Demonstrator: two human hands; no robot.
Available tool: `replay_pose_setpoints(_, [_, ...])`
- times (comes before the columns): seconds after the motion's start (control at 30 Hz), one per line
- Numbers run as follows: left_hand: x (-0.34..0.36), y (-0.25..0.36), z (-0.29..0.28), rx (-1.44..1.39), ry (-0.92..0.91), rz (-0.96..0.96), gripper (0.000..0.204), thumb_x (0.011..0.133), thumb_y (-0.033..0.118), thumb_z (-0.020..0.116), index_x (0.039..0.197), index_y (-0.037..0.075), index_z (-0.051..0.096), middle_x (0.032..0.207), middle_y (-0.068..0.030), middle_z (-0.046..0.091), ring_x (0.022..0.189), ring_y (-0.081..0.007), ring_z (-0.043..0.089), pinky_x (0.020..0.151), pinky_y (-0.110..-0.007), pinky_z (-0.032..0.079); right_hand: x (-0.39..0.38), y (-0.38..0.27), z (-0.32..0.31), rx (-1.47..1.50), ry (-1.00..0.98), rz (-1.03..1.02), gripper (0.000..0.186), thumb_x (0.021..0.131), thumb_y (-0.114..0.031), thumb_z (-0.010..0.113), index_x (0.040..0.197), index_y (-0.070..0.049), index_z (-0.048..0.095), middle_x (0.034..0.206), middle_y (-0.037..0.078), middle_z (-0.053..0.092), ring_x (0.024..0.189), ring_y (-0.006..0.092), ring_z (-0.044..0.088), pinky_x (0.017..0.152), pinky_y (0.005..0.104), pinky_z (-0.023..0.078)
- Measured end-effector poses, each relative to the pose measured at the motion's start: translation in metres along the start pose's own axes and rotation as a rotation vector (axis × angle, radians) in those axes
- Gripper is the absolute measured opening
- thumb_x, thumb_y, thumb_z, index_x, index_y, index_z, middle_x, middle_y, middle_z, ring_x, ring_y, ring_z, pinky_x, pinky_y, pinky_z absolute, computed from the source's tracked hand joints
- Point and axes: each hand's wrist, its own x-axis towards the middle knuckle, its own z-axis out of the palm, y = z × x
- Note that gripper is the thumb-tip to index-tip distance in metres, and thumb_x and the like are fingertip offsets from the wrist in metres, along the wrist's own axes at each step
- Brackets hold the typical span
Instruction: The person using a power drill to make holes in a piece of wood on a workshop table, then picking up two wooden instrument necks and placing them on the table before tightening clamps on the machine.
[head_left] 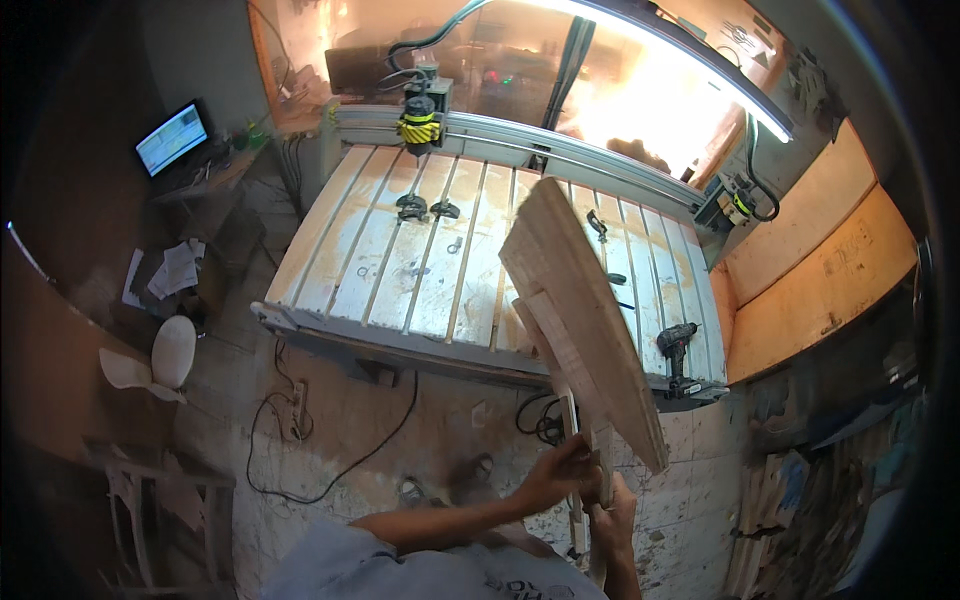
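Note:
A large wooden piece [590, 320], made of a broad board with narrower strips against it, rises tilted in front of me over the near edge of the slotted machine table [400, 285]. My right hand [612, 515] is closed around its lower end. Just above and to the left, my left hand [556, 478] reaches across with curled fingers and grips the wood near the same end. A thin pale strip [572, 412] runs down beside the left fingers; I cannot make out what it is.
Across the table's back runs a gantry with a router spindle [420, 130]. Black clamps [411, 207] and a cordless drill [677, 345] lie on the table. A cable [340, 480] and a power strip [298, 400] are on the floor. Wood pieces [770, 500] stand at right, a white chair [172, 355] left.

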Motion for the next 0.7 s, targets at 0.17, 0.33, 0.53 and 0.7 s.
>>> replay_pose_setpoints(0.17, [0.019,-0.052,-0.148,0.524,0.138,-0.196,0.060,0.099,0.033,0.069,0.145,0.001,0.050,0.138,-0.0177,0.061,0.127,-0.0212,0.058,0.100,-0.034,0.051,0.002,-0.006,0.001,0.032,-0.011,-0.064,0.024,0.094,-0.021,0.070,0.097,0.001,0.063,0.073,0.007,0.064,0.066,0.0156,0.062,0.062,0.0337,0.051])
replay_pose_setpoints(0.33, [0.005,-0.076,-0.199,0.861,0.334,-0.382,0.083,0.091,0.057,0.071,0.146,-0.001,0.048,0.143,-0.0210,0.057,0.131,-0.0284,0.056,0.108,-0.039,0.045,0.000,-0.002,0.003,0.212,-0.095,-0.159,0.033,0.098,-0.031,0.068,0.096,0.002,0.064,0.074,0.005,0.064,0.066,0.0137,0.062,0.060,0.0309,0.051])
replay_pose_setpoints(0.53, [0.009,-0.021,-0.201,0.424,0.141,-0.090,0.079,0.096,0.061,0.060,0.144,-0.001,0.050,0.137,-0.0142,0.061,0.127,-0.0248,0.057,0.112,-0.037,0.038,0.023,-0.023,0.006,0.438,-0.237,-0.298,0.041,0.099,-0.038,0.067,0.096,0.002,0.063,0.076,0.005,0.063,0.067,0.0136,0.062,0.061,0.0305,0.051])
replay_pose_setpoints(0.7, [0.011,0.060,-0.185,0.443,0.206,0.127,0.041,0.097,0.040,0.070,0.116,0.004,0.061,0.103,-0.0021,0.065,0.097,-0.0115,0.058,0.089,-0.031,0.047,0.068,-0.067,0.037,0.522,-0.379,-0.414,0.039,0.102,-0.036,0.063,0.103,0.004,0.063,0.080,0.007,0.064,0.069,0.0152,0.062,0.062,0.0313,0.052])
